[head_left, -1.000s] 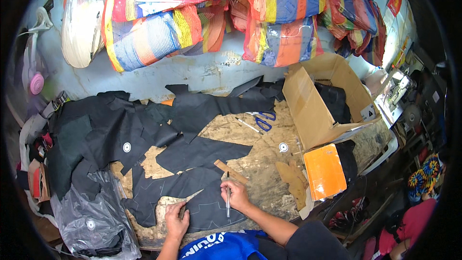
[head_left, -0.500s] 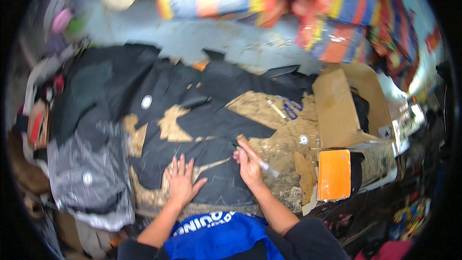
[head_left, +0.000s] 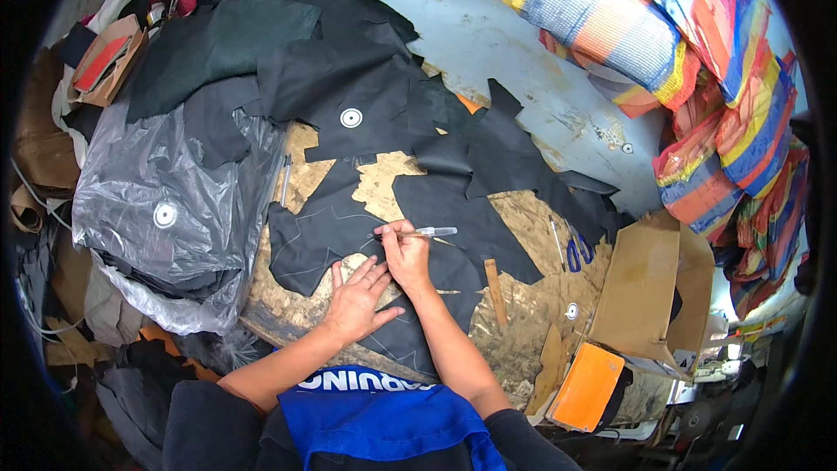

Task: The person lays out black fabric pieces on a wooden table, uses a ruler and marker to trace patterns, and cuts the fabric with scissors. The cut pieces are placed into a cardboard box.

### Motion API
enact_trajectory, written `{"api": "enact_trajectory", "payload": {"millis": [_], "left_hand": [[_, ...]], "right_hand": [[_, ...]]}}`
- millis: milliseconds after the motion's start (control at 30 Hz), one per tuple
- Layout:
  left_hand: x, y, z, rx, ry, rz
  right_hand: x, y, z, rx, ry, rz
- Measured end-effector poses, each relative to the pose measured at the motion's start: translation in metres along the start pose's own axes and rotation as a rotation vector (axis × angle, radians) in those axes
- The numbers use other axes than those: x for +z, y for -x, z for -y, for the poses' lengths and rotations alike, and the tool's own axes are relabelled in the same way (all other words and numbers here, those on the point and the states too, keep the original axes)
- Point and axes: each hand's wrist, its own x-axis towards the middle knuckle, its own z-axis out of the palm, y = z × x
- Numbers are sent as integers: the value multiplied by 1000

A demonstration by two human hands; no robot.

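Over the black leather-like sheets on the worn board (head_left: 584,288), my right hand (head_left: 408,255) grips a slim pen (head_left: 438,231) with a translucent rear end. Its dark tip points left and meets or nearly meets a black piece (head_left: 327,240) that bears thin pale outlines. Flat beside it, with fingers stretched out, lies my left hand (head_left: 356,301), near a pale gap between the pieces. A second black piece (head_left: 408,340) with pale lines extends under my forearms. Right of my right hand, a narrow wooden strip (head_left: 495,292) rests on the board.
Scissors with blue handles (head_left: 577,253) lie at the right, above a brown cut template (head_left: 547,366). An open cardboard box (head_left: 636,288) and an orange box (head_left: 586,386) stand at the right edge. Plastic-wrapped dark material (head_left: 170,209) covers the left; striped bags (head_left: 610,26) are at the back.
The view has turned and shifted. My right hand has moved left, closer to my left hand, and the pen has swung to lie nearly level. The wooden strip now shows apart from my right hand.
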Motion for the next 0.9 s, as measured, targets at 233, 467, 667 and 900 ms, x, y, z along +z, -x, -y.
{"api": "enact_trajectory", "payload": {"millis": [233,467,667,900], "left_hand": [[3,-1,3,26,30,-66],[-6,12,-4,63,31,-127],[-1,30,-14,19,113,-14],[3,32,-11,61,139,-134]], "right_hand": [[-9,-2,8,-8,-10,44],[-134,76,22,220,-204,-499],[-180,149,15,229,696,-698],[-159,127,6,55,676,-498]]}}
